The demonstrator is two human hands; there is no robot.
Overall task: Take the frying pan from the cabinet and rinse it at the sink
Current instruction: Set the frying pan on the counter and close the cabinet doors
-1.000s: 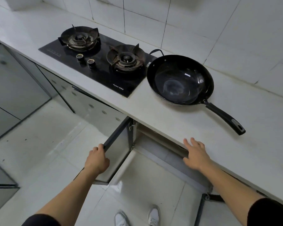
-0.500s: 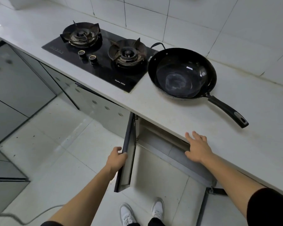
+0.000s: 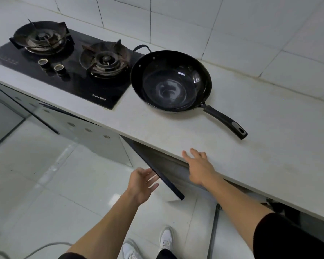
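A black frying pan (image 3: 171, 80) sits on the white countertop (image 3: 269, 143) just right of the stove, its long handle (image 3: 225, 122) pointing toward the front right. Below the counter edge a dark-framed cabinet door (image 3: 155, 170) stands partly swung toward the cabinet. My left hand (image 3: 141, 185) is open, its fingers spread against the door's outer face. My right hand (image 3: 199, 170) rests flat on the front edge of the countertop, fingers apart, holding nothing. The cabinet's inside is hidden. No sink is in view.
A black two-burner gas stove (image 3: 64, 71) is set into the counter at the left. White tiled wall (image 3: 195, 21) runs behind. A second open cabinet door frame (image 3: 213, 230) hangs low at the right. My white shoes (image 3: 148, 243) stand on the pale tiled floor.
The cabinet door has swung from wide open toward closed. My left hand let go of its edge and now presses it with open fingers. My right hand stayed on the counter edge.
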